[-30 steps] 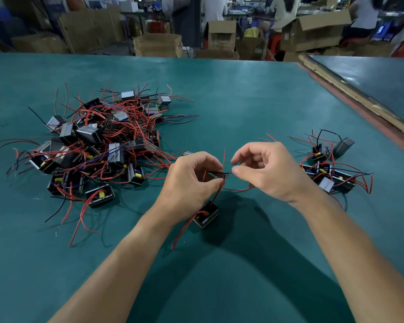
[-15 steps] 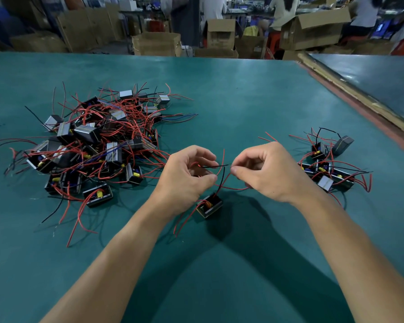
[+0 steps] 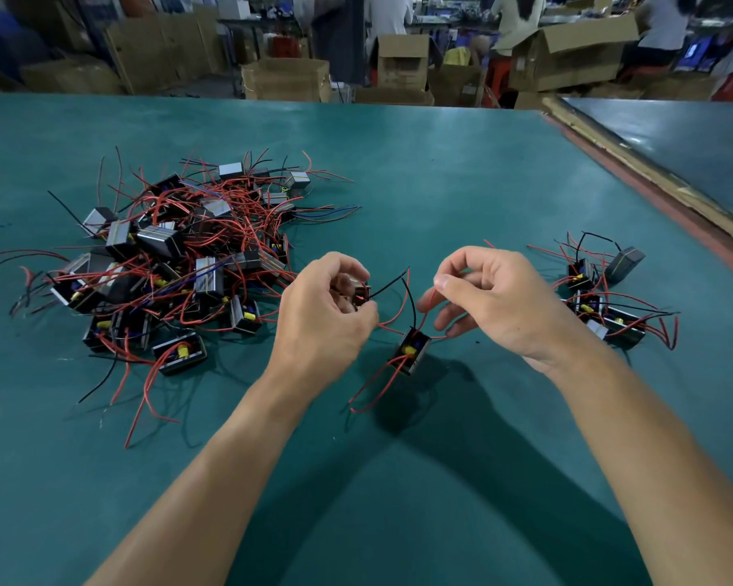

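Observation:
A small black transformer (image 3: 413,351) with a yellow part and red and black leads hangs just over the green table (image 3: 441,184), between my two hands. My left hand (image 3: 326,319) is curled and pinches the end of its black wire (image 3: 388,283) together with a red lead. My right hand (image 3: 500,302) pinches one of its red wires (image 3: 429,304) between thumb and forefinger, the other fingers loosely bent. Two more red leads (image 3: 373,391) trail from the transformer down onto the table.
A big tangled pile of the same transformers (image 3: 166,264) lies left of my hands. A small group of them (image 3: 601,306) lies at the right. A wooden strip (image 3: 652,179) edges the table on the right. Cardboard boxes (image 3: 288,78) and people stand beyond the far edge.
My hands have drawn apart. The black wire, earlier stretched between both hands, is now held only by the left. The transformer has shifted right and turned more upright.

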A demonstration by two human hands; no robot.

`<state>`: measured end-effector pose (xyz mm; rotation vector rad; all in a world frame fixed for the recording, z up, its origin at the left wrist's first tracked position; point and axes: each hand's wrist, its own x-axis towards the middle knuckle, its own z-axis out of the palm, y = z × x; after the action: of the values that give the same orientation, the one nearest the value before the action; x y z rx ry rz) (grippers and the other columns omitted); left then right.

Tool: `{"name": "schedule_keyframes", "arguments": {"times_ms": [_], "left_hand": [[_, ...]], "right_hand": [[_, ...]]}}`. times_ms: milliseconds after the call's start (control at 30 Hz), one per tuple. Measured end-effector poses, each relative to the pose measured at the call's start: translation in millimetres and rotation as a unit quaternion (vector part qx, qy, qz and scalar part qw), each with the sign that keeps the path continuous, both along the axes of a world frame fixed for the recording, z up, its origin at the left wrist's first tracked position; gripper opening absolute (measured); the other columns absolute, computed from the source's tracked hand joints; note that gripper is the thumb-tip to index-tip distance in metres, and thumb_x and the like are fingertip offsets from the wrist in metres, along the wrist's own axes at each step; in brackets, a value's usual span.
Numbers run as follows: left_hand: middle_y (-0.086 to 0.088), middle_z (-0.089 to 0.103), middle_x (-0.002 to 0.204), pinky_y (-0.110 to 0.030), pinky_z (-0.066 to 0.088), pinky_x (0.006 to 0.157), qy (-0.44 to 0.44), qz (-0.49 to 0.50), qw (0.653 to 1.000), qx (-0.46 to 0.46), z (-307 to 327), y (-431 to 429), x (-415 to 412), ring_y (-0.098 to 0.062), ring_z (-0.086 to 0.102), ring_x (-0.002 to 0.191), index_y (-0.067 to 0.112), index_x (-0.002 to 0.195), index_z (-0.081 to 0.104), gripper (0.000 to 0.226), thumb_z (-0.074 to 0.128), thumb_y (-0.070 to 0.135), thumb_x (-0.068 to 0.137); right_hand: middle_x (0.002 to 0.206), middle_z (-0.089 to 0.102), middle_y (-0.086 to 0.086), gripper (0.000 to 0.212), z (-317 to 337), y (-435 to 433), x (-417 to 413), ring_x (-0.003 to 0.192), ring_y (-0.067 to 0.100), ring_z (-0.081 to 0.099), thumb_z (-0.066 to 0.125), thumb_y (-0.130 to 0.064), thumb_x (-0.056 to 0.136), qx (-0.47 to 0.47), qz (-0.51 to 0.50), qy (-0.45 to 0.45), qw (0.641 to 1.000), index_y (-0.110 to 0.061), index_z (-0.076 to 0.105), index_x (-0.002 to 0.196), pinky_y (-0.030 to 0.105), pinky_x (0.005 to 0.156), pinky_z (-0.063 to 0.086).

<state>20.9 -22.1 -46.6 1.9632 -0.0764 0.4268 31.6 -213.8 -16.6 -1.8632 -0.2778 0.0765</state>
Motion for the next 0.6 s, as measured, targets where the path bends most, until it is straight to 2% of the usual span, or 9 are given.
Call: {"name": "schedule_keyframes", "arguments": {"times_ms": [67,133,267,367,500,600], "left_hand": [[0.009,0.046,0.059,-0.025,0.036,0.051,0.001,0.005,1.000,-0.004,1.7,0.0,-0.6,-0.011,0.037,0.052,0.017,0.080,0.055,0.023,0.062,-0.003,0.072],[0.013,0.037,0.051,-0.025,0.030,0.048,0.000,-0.006,1.000,-0.007,3.0,0.2,-1.5,-0.012,0.031,0.051,0.015,0.076,0.050,0.023,0.054,-0.007,0.071],[0.011,0.039,0.050,-0.022,0.028,0.046,-0.015,-0.032,0.999,0.000,3.7,0.3,-3.4,-0.011,0.030,0.048,0.012,0.074,0.050,0.024,0.044,-0.011,0.070],[0.010,0.038,0.049,-0.020,0.029,0.048,-0.029,-0.054,0.998,0.012,3.6,-0.5,-3.7,-0.010,0.030,0.048,0.011,0.077,0.054,0.019,0.042,0.000,0.068],[-0.001,0.041,0.055,-0.022,0.030,0.049,-0.031,-0.087,0.995,0.035,3.7,-2.2,-6.0,-0.012,0.033,0.050,0.014,0.079,0.057,0.019,0.044,0.006,0.068],[0.003,0.049,0.053,-0.025,0.037,0.048,0.009,-0.106,0.994,0.007,4.8,-3.3,-7.0,-0.013,0.041,0.047,0.018,0.076,0.061,0.015,0.050,0.012,0.068]], "right_hand": [[0.073,0.075,0.003,0.020,-0.1,-0.1,0.2,0.055,0.015,0.063,0.054,-0.005,0.099,-0.003,0.004,0.003,1.000,-0.010,0.058,0.080,0.026,0.055,0.056],[0.072,0.074,0.005,0.020,-0.8,0.0,0.4,0.054,0.015,0.063,0.054,-0.006,0.099,-0.018,0.011,0.003,1.000,-0.010,0.059,0.080,0.026,0.055,0.054],[0.070,0.073,0.006,0.019,-2.7,-0.7,1.3,0.051,0.015,0.058,0.055,-0.007,0.098,-0.048,0.019,-0.006,0.999,-0.009,0.059,0.080,0.025,0.050,0.050],[0.065,0.071,0.004,0.019,-3.8,-1.6,2.3,0.047,0.014,0.053,0.055,-0.006,0.098,-0.059,0.017,-0.015,0.998,-0.009,0.059,0.080,0.023,0.046,0.046],[0.062,0.069,0.002,0.018,-5.7,-1.8,3.3,0.045,0.013,0.052,0.055,-0.007,0.097,-0.069,0.012,-0.018,0.997,-0.011,0.059,0.079,0.022,0.045,0.045],[0.061,0.069,0.002,0.018,-6.3,-2.6,3.4,0.044,0.012,0.052,0.056,-0.009,0.097,-0.076,0.012,-0.015,0.997,-0.012,0.059,0.079,0.022,0.045,0.045]]}}
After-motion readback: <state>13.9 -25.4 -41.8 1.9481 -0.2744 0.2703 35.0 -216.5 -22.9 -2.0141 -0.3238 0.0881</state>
